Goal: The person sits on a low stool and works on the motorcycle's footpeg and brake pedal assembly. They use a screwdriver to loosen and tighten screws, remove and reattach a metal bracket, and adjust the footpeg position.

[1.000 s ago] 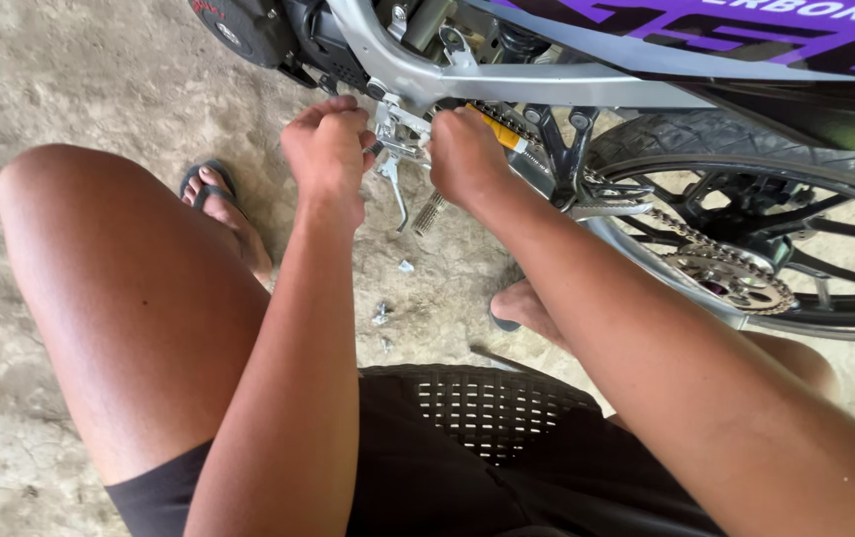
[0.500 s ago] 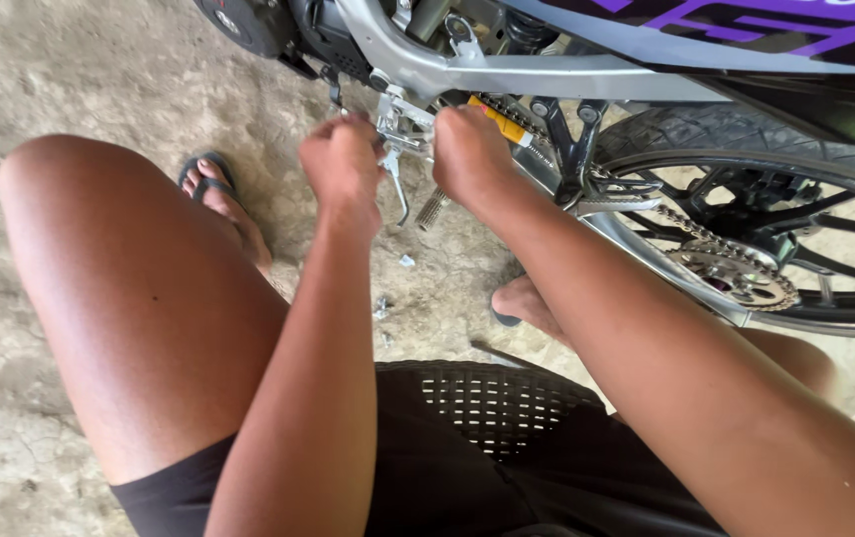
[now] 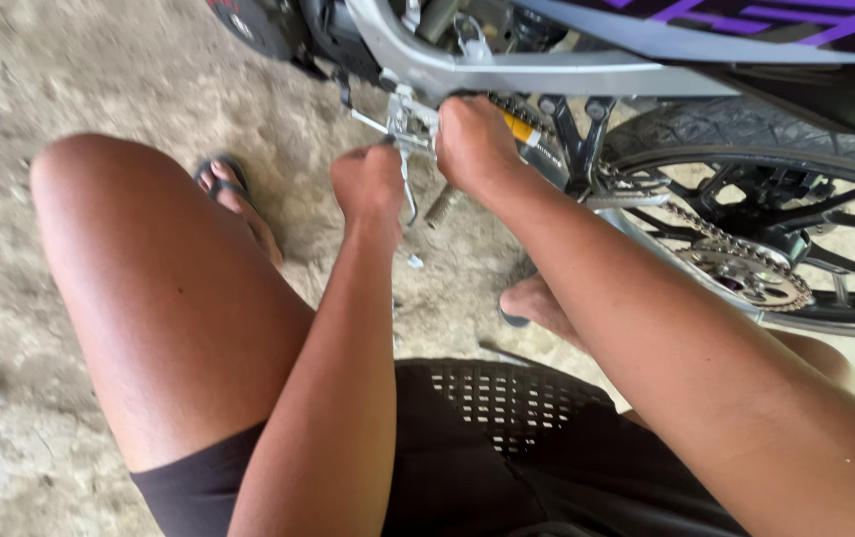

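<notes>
A: Near top centre of the frame, two bare hands. Left hand (image 3: 370, 184) curled into a fist, knuckles up, clenched around something thin by the footpeg bracket (image 3: 405, 117); hard to tell exactly what sits inside the fist. Right hand (image 3: 474, 144) pressed with fingers folded over the same bracket, fingertips hidden behind it, so impossible to say whether pinching anything.

B: Materials?

A: Bracket of bare silvery metal, angular, with a slim bent rod hanging below. Just right of it a yellow patch (image 3: 520, 128), partly covered by the right hand. Drive chain (image 3: 691, 221) of dull grey links running to one toothed rear sprocket (image 3: 746, 273), at right of frame. One rear tyre (image 3: 746, 129) of black knobbly rubber, cut off at the right edge. Purple bodywork (image 3: 795, 15) along the top, glossy, cropped by the upper edge.

B: And lower down?

A: Rough, sandy concrete floor (image 3: 79, 70), pale and gritty. Two feet: one in a dark sandal (image 3: 233, 194) at centre left, the other (image 3: 537, 303) mostly hidden behind the right forearm. One black perforated plastic stool (image 3: 507, 398) at bottom centre, largely covered by black shorts (image 3: 198, 492). Small pale bits (image 3: 414, 262) on the floor under the hands, too small to identify.
</notes>
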